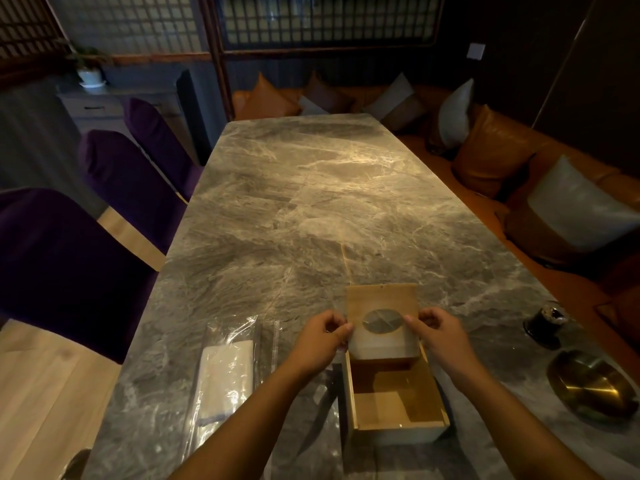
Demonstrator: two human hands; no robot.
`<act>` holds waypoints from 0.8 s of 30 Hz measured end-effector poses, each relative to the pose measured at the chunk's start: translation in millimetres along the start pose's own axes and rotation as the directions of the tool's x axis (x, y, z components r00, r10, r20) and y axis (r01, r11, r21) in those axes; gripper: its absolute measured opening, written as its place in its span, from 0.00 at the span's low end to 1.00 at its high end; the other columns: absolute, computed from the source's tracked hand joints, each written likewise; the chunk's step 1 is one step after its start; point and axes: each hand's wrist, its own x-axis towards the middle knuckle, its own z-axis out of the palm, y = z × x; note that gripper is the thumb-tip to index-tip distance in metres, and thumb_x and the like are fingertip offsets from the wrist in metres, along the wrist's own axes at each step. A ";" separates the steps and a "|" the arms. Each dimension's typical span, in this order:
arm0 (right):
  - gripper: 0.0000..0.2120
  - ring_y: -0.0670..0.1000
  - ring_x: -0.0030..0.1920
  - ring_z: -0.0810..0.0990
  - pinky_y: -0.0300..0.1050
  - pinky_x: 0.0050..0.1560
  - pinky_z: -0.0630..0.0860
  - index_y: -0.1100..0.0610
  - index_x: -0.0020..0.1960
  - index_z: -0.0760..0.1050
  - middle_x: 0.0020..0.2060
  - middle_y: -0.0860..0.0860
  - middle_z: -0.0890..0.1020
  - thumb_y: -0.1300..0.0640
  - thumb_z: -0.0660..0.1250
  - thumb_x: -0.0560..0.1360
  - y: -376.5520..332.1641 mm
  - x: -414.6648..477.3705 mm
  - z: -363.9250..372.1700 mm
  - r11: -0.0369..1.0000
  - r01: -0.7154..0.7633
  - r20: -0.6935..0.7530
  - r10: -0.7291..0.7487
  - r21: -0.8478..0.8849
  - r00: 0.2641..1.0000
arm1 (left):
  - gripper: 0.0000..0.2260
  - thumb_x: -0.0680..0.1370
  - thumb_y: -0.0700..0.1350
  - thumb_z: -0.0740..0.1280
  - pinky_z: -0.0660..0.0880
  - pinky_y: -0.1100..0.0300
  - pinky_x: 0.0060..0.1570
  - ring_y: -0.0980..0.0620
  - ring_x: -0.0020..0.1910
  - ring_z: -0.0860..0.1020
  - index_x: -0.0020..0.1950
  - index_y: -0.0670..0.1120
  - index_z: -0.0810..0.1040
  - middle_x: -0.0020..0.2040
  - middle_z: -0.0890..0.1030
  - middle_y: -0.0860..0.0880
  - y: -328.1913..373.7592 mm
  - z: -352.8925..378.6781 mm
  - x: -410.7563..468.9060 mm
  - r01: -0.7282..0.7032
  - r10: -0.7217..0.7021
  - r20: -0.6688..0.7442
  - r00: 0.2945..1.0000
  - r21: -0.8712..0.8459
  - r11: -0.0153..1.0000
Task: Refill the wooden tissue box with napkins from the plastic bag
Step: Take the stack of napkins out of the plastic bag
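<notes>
Wooden lid (381, 308), flat panel with an oval opening, held upright-tilted above the far end of the box; both hands pinch its side edges.
Left hand (323, 336): forearm entering from lower centre, fingers curled, thumb and fingertips clamped on the lid's left edge.
Right hand (438, 329): forearm entering from lower right, fingers curled, thumb on the lid's right edge.
Wooden tissue box (394, 400): open, rectangular, interior bare; long axis runs from the person toward the far end of the bench; stands near the bench's near edge, between the forearms.
Plastic bag (230, 368): clear, lying flat on the bench left of the box, long axis roughly parallel to it; white napkins (225, 379) inside.
Bench (311, 202): grey veined marble top.
Brass-coloured dish (592, 386) and small dark jar (545, 318): right of the box, well apart from it.
Purple chairs (114, 188): along the left side. Cushions (491, 150): on the seat at right.
</notes>
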 end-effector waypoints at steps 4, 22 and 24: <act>0.13 0.55 0.51 0.78 0.51 0.49 0.76 0.59 0.57 0.74 0.51 0.56 0.79 0.54 0.65 0.75 -0.4 -4.4 3.2 0.962 0.029 -0.124 -0.065 -0.272 0.990 | 0.04 0.78 0.44 0.63 0.73 0.65 0.46 0.55 0.47 0.77 0.50 0.48 0.76 0.47 0.79 0.51 0.3 -12.1 -7.4 -0.047 0.049 -0.012 0.999 0.124 0.991; 0.20 0.52 0.65 0.69 0.45 0.63 0.63 0.54 0.69 0.64 0.66 0.51 0.71 0.52 0.59 0.77 -29.2 -72.4 124.9 0.581 0.533 0.360 -0.394 -0.615 0.845 | 0.17 0.77 0.50 0.63 0.69 0.58 0.60 0.52 0.63 0.73 0.65 0.47 0.72 0.64 0.76 0.49 -56.1 -123.9 -79.4 0.078 0.139 -0.325 0.935 0.572 0.816; 0.18 0.51 0.64 0.70 0.44 0.62 0.63 0.51 0.67 0.65 0.63 0.49 0.72 0.52 0.59 0.77 -23.0 -77.8 143.9 0.562 0.580 0.433 -0.385 -0.590 0.815 | 0.19 0.77 0.52 0.62 0.69 0.57 0.61 0.51 0.64 0.72 0.66 0.48 0.71 0.65 0.74 0.49 -66.2 -130.9 -87.8 0.136 0.091 -0.332 0.939 0.601 0.788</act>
